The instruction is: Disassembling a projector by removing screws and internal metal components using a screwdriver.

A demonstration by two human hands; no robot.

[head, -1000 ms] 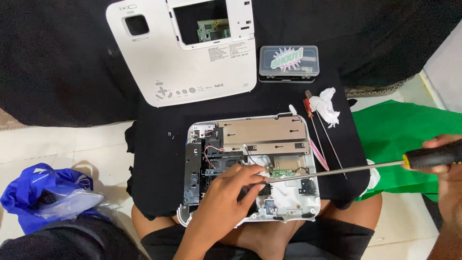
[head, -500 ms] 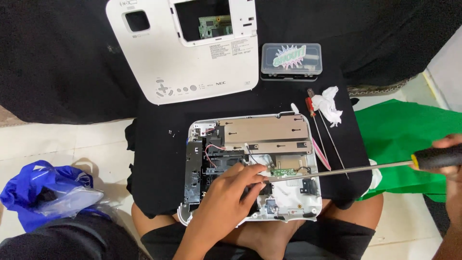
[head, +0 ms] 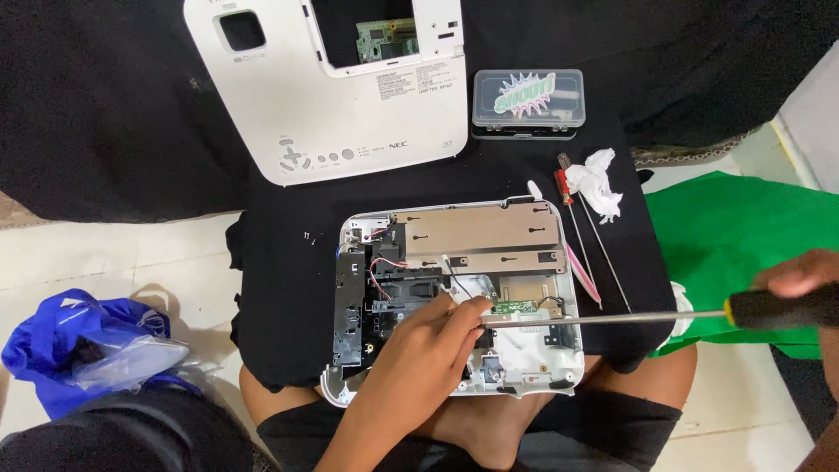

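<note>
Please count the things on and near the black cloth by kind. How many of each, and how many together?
Opened device: 1
White cover: 1
Clear plastic box: 1
Screwdrivers: 3 (long one in right hand, left hand at its tip; two lying)
White tissue: 1
Blue bag: 1
Total: 8

Your left hand [head: 428, 345] and forearm are bare, no sleeve or glove. Your right hand [head: 808, 293] is bare too. Below the opened projector base [head: 524, 363], your bare legs show beneath dark shorts [head: 629, 424].
</note>
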